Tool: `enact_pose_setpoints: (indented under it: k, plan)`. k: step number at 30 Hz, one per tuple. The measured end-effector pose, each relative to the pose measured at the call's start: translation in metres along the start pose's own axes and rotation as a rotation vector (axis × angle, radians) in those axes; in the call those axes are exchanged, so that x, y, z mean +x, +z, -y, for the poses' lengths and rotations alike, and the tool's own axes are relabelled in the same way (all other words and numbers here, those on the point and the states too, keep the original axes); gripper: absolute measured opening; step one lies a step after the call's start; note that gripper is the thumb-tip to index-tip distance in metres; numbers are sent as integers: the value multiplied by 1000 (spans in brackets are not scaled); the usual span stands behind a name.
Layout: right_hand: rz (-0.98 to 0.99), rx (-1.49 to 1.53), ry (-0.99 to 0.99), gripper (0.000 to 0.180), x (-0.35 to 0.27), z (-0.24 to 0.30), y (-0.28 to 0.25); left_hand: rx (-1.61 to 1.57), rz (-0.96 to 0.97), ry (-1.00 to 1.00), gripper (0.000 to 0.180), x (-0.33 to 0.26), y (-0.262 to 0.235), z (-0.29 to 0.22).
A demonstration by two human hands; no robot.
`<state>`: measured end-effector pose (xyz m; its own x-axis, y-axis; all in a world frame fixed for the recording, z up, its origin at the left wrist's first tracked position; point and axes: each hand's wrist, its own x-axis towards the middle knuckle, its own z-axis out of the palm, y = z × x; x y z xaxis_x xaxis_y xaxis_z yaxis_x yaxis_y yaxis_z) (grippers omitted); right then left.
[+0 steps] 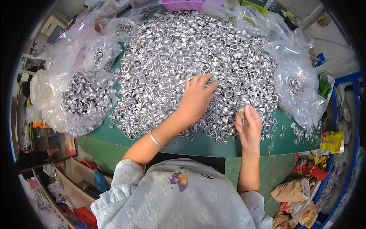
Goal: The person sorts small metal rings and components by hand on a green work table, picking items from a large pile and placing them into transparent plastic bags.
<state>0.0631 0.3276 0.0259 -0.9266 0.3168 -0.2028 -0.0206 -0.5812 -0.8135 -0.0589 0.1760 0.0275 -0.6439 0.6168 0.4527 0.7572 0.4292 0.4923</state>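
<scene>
A broad heap of silvery metal rings (pixel 175 57) covers most of the green table (pixel 110 141). Over the middle of the heap, my left hand (pixel 196 97) reaches with thumb and fingers apart, its fingertips at the rings. No ring shows held in it; the undersides of the fingers are hidden. My right hand (pixel 249 128) is raised at the heap's near right edge, thumb and fingers pinched together. A small silvery ring shows at those fingertips, partly blurred and mostly covered by them.
Clear plastic bags with rings lie at the left (pixel 85 95) and right (pixel 297 87) of the table. A pink basket (pixel 190 4) stands at the far edge. Loose rings lie near the right front edge. Paper and coloured packages (pixel 293 191) sit low at right, beside a blue rack (pixel 343 80).
</scene>
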Motion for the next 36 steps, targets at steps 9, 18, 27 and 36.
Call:
enact_pose_setpoints:
  k: [9,18,27,36]
  plan:
    - [-166,-1553,-682,14,57,-1,40,-28,56,97,18,-27,-3,18]
    - [9,-165,-89,5,26,-5,20,-755,78,-353,28,-31,-19,-8]
    - [110,-250,-330,10,-10,-26,28,-1007,158,-395,32,-33,-24,-41]
    - [-201,-1186,-753,6,-1,-18,16,-204,-154,-101,34,-34,-14,-17]
